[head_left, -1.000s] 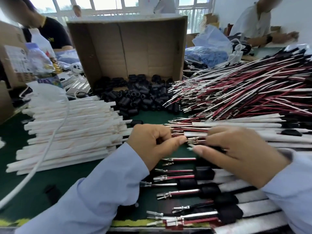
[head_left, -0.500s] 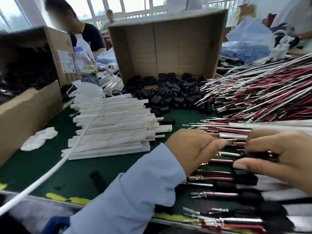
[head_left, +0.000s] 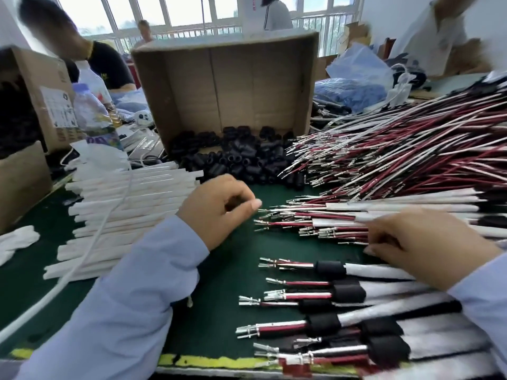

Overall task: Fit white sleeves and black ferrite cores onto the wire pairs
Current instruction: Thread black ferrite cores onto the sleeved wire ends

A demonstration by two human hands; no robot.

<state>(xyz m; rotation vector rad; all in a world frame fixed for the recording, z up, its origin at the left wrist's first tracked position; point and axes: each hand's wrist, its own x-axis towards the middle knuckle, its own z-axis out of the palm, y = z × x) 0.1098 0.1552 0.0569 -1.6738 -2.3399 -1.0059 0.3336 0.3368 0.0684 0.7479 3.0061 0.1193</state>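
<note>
My left hand (head_left: pixel 216 207) hovers over the green mat (head_left: pixel 233 272), fingers curled and thumb against the index finger, with nothing seen in it. It is just left of the metal tips of the red and white wire pairs (head_left: pixel 323 223). My right hand (head_left: pixel 428 242) lies on these pairs, its fingers curled around one of them. White sleeves (head_left: pixel 123 215) are stacked at the left. Black ferrite cores (head_left: pixel 238 160) are heaped behind. Finished pairs with core and sleeve (head_left: pixel 343 294) lie in a row near the front edge.
A tipped cardboard box (head_left: pixel 233 78) stands behind the cores. A large pile of bare wire pairs (head_left: pixel 397 149) fills the right. A white cable (head_left: pixel 82 256) crosses the sleeves. Boxes (head_left: pixel 22 174) and a bottle (head_left: pixel 93 113) stand left. People work across the table.
My left hand has drawn back to the left, away from the wire tips. My right hand has put the pair with a black core down and now rests on the sleeved pairs.
</note>
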